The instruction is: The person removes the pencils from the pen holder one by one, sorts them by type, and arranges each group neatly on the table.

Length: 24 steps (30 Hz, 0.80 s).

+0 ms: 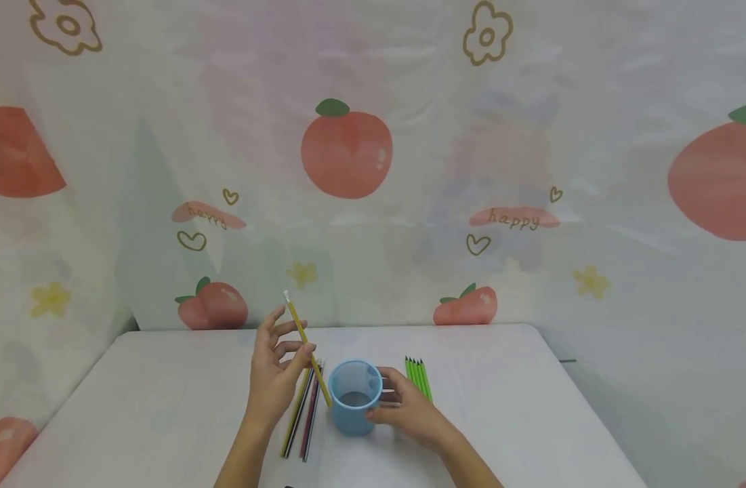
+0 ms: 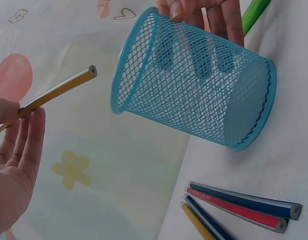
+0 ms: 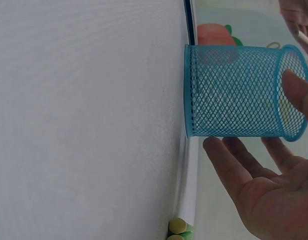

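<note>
My left hand [image 1: 274, 376] pinches a yellow pencil [image 1: 297, 324] between thumb and fingers. The pencil slants beside the left of a light blue mesh pencil cup [image 1: 353, 421], its lower end near the cup's wall and outside its mouth. The cup stands upright on the table, and no pencils show inside it. My right hand [image 1: 412, 410] holds the cup from the right, the thumb by the rim and the fingers along the far side, as the left wrist view shows through the mesh [image 2: 194, 80]. Several striped pencils [image 1: 312, 413] in yellow, red and dark colours lie left of the cup.
Several green pencils [image 1: 417, 376] lie side by side to the right of the cup, partly behind my right hand. The white table [image 1: 165, 407] meets a patterned curtain [image 1: 409, 271] at its back edge. More curtain hangs along the left and right.
</note>
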Each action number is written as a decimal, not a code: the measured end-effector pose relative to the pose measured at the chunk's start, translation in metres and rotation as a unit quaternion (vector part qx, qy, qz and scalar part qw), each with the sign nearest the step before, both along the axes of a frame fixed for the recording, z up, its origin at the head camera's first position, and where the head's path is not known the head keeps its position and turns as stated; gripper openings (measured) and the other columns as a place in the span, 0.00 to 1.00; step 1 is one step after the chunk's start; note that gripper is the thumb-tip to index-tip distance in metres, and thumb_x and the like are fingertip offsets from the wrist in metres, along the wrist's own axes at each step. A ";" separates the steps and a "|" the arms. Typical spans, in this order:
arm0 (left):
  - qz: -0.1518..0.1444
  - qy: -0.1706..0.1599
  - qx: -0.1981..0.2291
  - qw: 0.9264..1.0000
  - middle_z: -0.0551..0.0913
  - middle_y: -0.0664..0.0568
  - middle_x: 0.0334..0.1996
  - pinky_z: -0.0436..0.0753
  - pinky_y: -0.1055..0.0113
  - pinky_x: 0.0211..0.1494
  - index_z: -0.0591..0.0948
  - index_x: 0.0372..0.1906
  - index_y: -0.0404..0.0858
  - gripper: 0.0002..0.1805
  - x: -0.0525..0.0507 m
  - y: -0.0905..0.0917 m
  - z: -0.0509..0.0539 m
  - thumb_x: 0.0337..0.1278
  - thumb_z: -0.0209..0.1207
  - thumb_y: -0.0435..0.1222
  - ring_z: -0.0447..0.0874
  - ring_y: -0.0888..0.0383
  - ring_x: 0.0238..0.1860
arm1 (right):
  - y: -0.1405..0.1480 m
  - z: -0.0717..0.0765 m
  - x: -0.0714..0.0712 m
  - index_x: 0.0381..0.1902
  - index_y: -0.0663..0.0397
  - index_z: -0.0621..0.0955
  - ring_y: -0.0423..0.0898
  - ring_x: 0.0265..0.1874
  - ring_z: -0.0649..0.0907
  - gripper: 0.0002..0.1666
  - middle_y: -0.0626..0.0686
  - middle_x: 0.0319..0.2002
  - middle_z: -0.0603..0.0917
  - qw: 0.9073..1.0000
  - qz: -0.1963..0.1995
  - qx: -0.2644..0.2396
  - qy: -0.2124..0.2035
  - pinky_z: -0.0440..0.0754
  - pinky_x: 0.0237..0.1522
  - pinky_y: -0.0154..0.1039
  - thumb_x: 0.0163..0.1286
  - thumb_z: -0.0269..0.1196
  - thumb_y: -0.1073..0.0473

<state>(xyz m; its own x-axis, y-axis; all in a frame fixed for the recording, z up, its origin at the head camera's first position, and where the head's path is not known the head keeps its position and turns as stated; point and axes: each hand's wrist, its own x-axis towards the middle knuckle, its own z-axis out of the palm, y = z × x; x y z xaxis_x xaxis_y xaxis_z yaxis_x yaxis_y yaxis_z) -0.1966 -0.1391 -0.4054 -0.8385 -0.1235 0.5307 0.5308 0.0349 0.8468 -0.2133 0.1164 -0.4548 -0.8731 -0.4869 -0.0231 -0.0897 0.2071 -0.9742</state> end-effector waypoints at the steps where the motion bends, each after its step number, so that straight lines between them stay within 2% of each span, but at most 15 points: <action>1: -0.001 -0.013 0.006 1.000 0.77 0.44 0.58 0.90 0.63 0.40 0.60 0.75 0.47 0.42 0.000 -0.001 0.000 0.59 0.65 0.26 0.86 0.56 0.41 | 0.000 0.000 0.000 0.71 0.50 0.67 0.64 0.64 0.75 0.42 0.61 0.65 0.75 1.000 0.000 0.001 -0.001 0.73 0.65 0.64 0.61 0.72 0.58; 7: 0.009 -0.072 0.019 0.997 0.78 0.48 0.57 0.90 0.61 0.43 0.63 0.75 0.49 0.40 0.000 -0.006 0.003 0.60 0.65 0.27 0.86 0.58 0.41 | 0.000 0.001 -0.001 0.71 0.51 0.67 0.64 0.64 0.75 0.42 0.61 0.64 0.75 1.000 0.003 0.001 -0.002 0.73 0.65 0.64 0.61 0.72 0.58; 15: 0.022 -0.102 0.013 0.994 0.79 0.46 0.56 0.89 0.62 0.45 0.65 0.73 0.48 0.38 -0.002 -0.014 0.005 0.61 0.65 0.28 0.86 0.58 0.42 | 0.000 0.000 -0.002 0.71 0.50 0.67 0.64 0.64 0.75 0.42 0.62 0.64 0.75 1.000 0.006 0.001 0.003 0.72 0.66 0.64 0.61 0.73 0.57; 19: 0.025 -0.117 -0.006 0.993 0.80 0.46 0.55 0.90 0.63 0.45 0.65 0.73 0.49 0.37 -0.002 -0.019 0.004 0.62 0.64 0.28 0.86 0.56 0.42 | 0.001 -0.001 -0.002 0.71 0.51 0.67 0.63 0.64 0.75 0.42 0.62 0.64 0.75 1.000 0.006 0.004 0.001 0.73 0.66 0.64 0.61 0.72 0.57; 24: 0.023 -0.137 -0.055 0.989 0.81 0.42 0.53 0.90 0.65 0.40 0.66 0.72 0.45 0.34 -0.005 -0.031 0.000 0.63 0.62 0.27 0.87 0.53 0.40 | 0.001 -0.001 -0.003 0.71 0.50 0.67 0.64 0.64 0.75 0.43 0.61 0.65 0.74 1.000 0.004 0.008 -0.005 0.72 0.66 0.64 0.61 0.72 0.57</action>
